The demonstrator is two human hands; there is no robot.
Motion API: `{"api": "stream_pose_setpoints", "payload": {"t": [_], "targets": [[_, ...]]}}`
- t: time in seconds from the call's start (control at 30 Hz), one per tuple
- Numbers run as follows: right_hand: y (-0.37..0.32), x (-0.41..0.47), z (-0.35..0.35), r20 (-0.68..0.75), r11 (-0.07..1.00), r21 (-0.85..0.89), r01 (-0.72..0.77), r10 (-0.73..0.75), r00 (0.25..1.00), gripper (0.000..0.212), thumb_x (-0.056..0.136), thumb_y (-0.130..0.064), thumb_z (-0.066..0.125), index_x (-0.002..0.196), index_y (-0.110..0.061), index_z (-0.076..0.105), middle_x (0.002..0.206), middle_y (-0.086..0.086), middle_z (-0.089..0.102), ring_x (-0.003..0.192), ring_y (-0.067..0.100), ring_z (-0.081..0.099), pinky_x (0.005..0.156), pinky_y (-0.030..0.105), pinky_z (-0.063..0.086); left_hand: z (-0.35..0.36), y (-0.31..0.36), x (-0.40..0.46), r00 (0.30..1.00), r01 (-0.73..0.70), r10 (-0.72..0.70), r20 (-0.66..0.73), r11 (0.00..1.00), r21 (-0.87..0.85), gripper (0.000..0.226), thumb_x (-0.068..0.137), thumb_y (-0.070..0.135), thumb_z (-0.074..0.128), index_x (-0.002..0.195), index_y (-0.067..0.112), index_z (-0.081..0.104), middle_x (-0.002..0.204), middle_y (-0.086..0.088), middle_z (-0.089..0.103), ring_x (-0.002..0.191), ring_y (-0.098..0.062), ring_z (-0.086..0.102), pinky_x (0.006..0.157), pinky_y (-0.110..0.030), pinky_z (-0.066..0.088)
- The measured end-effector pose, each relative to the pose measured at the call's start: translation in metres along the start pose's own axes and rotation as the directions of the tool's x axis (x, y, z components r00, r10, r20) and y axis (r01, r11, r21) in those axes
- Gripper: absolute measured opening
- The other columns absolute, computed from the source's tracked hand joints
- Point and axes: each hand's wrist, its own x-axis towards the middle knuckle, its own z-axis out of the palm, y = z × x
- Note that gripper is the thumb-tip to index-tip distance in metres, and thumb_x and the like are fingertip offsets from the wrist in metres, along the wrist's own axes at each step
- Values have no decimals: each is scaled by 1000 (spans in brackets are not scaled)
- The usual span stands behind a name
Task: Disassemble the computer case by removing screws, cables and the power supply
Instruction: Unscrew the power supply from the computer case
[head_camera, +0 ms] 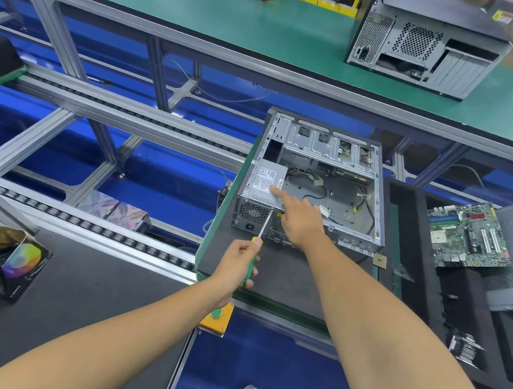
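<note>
Steel makes up the open case, so we judge it stiff and fairly heavy, with thin stamped edges that could cut; we would take it by the folded rims, not the sheet edges. It lies on its side on a dark mat on the table, straight ahead of both hands.

Our left hand is curled round the green handle of a screwdriver, whose shaft runs up and away from that hand to the case's rear panel, just beside the vent grille; we cannot make out the screw itself. Our right hand reaches over the rear edge with the forefinger stretched out, its tip touching the power supply, and the other fingers loosely bent; it grips nothing.

The power supply sits in the rear corner of the case, under that fingertip. We judge it a dense, rigid metal box, best held by its flat sides once its screws are out, and it would drop if left unsupported. Its cables trail beyond the right hand across the case floor; they look limp and should be pulled by the plugs, not the wires.

A motherboard lies to the right of the right hand, fragile, apart from the case.

The power supply's white label carries print too small for us to read, and no brand is legible.
</note>
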Motion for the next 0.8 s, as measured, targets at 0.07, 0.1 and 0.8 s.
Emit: {"api": "stream_pose_setpoints", "payload": {"t": [0.07,0.1,0.8], "targets": [[0,0,-1,0,1000,0,5,-5,1000,71,99,-14,46,155,-48,17,113,2,62,110,29,51,98,46,36,1,-2,1,999,-26,26,-24,999,21,37,97,46,67,109,15,51,101,-7,56,62,-9,55,46,-22,42],[0,0,-1,-2,1000,1,5,-5,1000,71,99,-14,46,155,-48,17,113,3,62,110,30,50,98,46,36,0,-3,2,999,-40,41,-29,999,25,35,97,43,68,106,14,50,100,-8,57,62,-7,57,46,-22,44],[-7,-23,7,-263,968,242,65,1,965,53,87,-15,47,138,-31,45,112,-5,36,104,19,31,91,38,28,5,-2,2,999,-39,39,3,997,69,33,102,47,57,114,16,55,91,-1,66,55,-7,50,43,-24,37]]}}
